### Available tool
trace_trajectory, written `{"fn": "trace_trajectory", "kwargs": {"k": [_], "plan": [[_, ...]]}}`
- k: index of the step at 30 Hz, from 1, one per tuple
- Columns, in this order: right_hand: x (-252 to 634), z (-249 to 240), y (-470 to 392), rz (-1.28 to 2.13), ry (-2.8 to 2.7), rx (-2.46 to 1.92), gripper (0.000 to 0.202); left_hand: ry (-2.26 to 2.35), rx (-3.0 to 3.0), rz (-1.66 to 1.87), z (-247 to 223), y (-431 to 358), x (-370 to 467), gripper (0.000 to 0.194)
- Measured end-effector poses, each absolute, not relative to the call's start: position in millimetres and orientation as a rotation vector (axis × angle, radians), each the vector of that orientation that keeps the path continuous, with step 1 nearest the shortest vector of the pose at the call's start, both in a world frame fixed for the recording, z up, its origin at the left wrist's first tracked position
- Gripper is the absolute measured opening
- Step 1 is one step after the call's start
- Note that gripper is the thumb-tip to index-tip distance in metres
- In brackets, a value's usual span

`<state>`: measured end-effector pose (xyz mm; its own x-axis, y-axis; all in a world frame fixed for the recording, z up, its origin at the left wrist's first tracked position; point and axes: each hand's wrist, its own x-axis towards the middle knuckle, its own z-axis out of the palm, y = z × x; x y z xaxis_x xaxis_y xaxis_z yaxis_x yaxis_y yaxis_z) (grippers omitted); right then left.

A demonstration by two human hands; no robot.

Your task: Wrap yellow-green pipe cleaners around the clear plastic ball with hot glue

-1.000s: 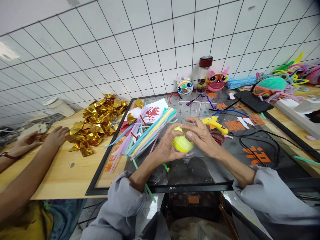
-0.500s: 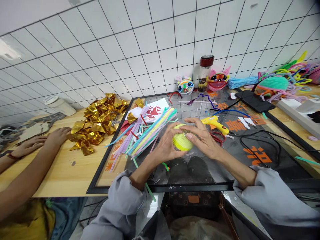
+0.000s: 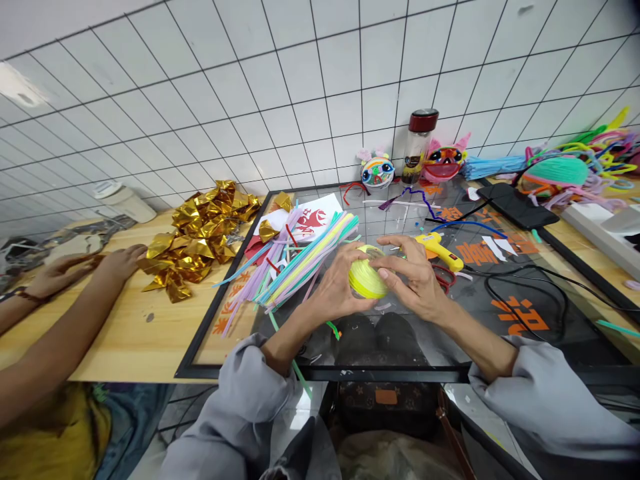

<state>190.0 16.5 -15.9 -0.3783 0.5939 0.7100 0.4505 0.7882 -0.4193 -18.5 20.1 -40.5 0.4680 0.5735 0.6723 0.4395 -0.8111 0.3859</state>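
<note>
A yellow ball wound in rings of what looks like pipe cleaner (image 3: 367,277) is held above the dark glass board. Cupped around its left side and underside is my left hand (image 3: 337,283). My right hand (image 3: 413,277) presses thumb and fingers on its upper right side. Left of my hands lies a bundle of pastel pipe cleaners (image 3: 305,263). Just beyond my right hand rests a yellow hot glue gun (image 3: 443,250), with red-handled scissors (image 3: 443,279) partly hidden below it.
Another person's hands (image 3: 117,263) rest on the wood at left, near crumpled gold foil (image 3: 200,230). Two decorated animal-face balls, one multicoloured (image 3: 377,172), one pink (image 3: 445,162), flank a bottle (image 3: 417,147) at the wall. A phone (image 3: 519,205) and black cable (image 3: 525,267) lie at right.
The view has shifted slightly, so most things sit a little further right. Both hands stay on the yellow ball; the right fingers have shifted slightly, baring more of its top.
</note>
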Motion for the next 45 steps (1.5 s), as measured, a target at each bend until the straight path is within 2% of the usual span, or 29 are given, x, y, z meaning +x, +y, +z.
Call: {"fn": "trace_trajectory", "kwargs": {"k": [4, 8, 12, 18, 34, 45], "plan": [[190.0, -15.6, 16.8, 0.106, -2.059, -0.728, 0.024, 0.900, 2.533, 1.276, -40.8, 19.7, -18.6, 0.077], [191.9, -17.5, 21.2, 0.247, -2.017, -0.715, 0.026, 0.900, 2.543, 1.259, -42.0, 20.2, -19.3, 0.076], [194.8, -22.9, 30.7, 0.501, -1.915, -0.774, 0.038, 0.869, 2.550, 1.261, -41.7, 20.3, -19.0, 0.074], [193.5, -27.0, 33.9, 0.610, -1.985, -0.894, 0.057, 0.864, 2.570, 1.213, -38.0, 16.9, -17.9, 0.073], [194.4, -22.6, 30.4, 0.648, -1.841, -0.747, 0.043, 0.844, 2.573, 1.206, -40.3, 17.4, -16.0, 0.073], [193.2, -25.0, 27.7, 0.498, -1.949, -0.808, 0.046, 0.826, 2.557, 1.208, -39.0, 16.6, -15.9, 0.072]]}}
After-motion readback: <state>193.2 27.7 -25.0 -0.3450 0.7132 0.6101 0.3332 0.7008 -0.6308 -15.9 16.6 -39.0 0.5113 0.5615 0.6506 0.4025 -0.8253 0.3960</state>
